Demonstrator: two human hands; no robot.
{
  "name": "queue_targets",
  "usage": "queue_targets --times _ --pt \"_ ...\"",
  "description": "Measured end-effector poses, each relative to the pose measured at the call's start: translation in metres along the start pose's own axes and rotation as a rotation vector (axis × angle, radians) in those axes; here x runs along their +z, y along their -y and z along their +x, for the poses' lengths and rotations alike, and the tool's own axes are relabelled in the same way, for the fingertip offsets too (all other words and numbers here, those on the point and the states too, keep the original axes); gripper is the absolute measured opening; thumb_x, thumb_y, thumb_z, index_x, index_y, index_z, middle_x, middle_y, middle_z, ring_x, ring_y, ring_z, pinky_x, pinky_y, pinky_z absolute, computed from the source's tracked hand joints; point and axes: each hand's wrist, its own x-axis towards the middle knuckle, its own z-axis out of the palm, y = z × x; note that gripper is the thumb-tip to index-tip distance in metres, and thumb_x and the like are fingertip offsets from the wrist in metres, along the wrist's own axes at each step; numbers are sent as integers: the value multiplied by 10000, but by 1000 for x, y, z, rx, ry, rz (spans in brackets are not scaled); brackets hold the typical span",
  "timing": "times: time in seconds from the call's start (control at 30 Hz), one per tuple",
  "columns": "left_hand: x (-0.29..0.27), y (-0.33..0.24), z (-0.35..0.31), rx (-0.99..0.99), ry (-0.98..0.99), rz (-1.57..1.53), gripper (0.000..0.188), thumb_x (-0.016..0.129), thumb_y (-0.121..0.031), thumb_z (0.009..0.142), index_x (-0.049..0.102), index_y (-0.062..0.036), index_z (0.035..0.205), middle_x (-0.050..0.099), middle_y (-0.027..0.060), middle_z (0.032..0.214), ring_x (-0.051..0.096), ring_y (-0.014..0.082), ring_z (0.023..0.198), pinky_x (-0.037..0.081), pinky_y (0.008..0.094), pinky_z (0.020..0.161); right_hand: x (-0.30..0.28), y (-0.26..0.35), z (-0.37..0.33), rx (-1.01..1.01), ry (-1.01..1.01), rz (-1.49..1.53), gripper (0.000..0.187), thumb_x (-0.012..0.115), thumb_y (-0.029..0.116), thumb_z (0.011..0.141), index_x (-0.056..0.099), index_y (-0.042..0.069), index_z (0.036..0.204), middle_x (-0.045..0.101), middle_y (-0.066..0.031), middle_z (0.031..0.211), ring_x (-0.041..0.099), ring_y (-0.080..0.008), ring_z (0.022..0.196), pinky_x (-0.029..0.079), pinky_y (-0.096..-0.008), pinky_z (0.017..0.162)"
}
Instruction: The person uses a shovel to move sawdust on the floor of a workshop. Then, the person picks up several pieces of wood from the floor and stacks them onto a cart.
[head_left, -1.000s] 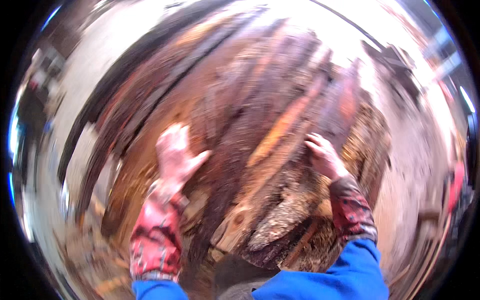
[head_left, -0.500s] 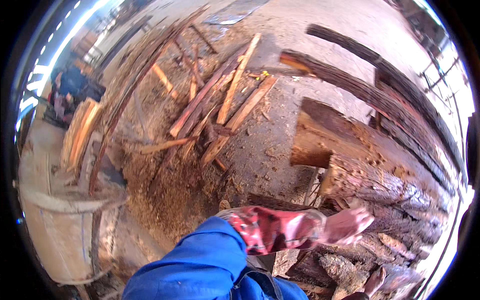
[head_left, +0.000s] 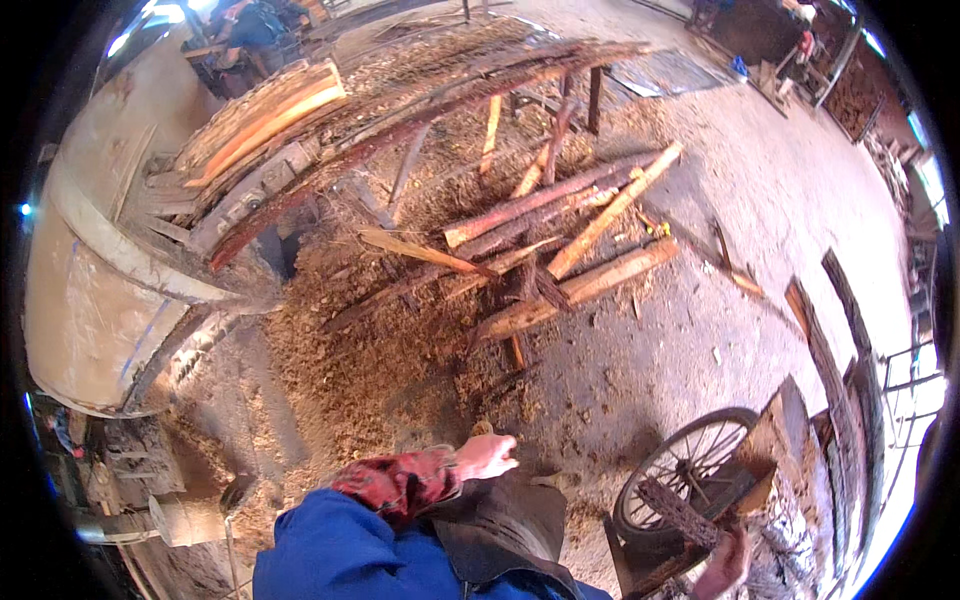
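Observation:
My left hand (head_left: 486, 456), in a red patterned sleeve, hovers in front of my body over the chip-strewn floor. Its fingers are apart and nothing shows in it. At the lower right, my right hand (head_left: 727, 562) is closed around the end of a rough, dark piece of bark-covered wood (head_left: 678, 510). The piece slants up and left in front of a spoked wheel (head_left: 690, 465). Beside that hand, bark-covered logs (head_left: 785, 440) lie stacked. Part of the right hand's grip is hidden.
Split wood strips (head_left: 580, 295) lie crossed on sawdust ahead. A long wooden bench (head_left: 330, 170) bearing a sawn slab (head_left: 270, 120) spans the upper left, beside a large pale rounded housing (head_left: 95, 310). Another person (head_left: 255, 35) is at the far left.
My view has swung right to left, so the log stack now sits at the right edge. My left hand has moved off the logs; my right hand now holds a piece of bark-covered wood.

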Motion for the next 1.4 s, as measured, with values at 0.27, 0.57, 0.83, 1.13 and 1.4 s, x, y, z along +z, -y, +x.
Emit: queue_targets --times 0.27,0.57,0.83,1.13,1.4 --pt "-66 40 -18 -244 -219 -136 294 649 -307 737 593 -55 878 634 125 726 627 317 713 483 404 628 161 42 1 315 508 555 210 612 -3 795 632 -60 996 660 -91 880 612 -136 813 482 -250 732" --pt "-83 37 56 -315 -169 -206 409 668 -343 739 610 3 950 666 152 833 649 299 798 502 375 720 294 -11 48 426 794 618 296 653 112 788 632 -35 1043 681 -105 911 633 -142 825 494 -257 755" --pt "-117 37 81 -699 -357 -353 429 696 -310 715 624 23 975 662 167 906 645 270 848 504 358 752 353 -17 189 138 886 497 300 641 167 792 640 -22 1025 679 -147 921 649 -189 855 503 -299 753" --pt "-136 61 109 -800 -500 -367 387 677 -298 722 628 9 952 662 164 885 643 259 840 502 353 763 413 -2 291 165 886 545 276 630 164 795 644 8 1023 671 -171 880 666 -216 843 505 -304 733" --pt "-291 68 230 -562 -656 -209 371 689 -245 730 604 19 977 641 180 851 631 305 812 493 379 724 449 32 300 525 1062 693 328 637 172 820 626 -64 1047 676 -98 850 641 -150 747 511 -272 671"
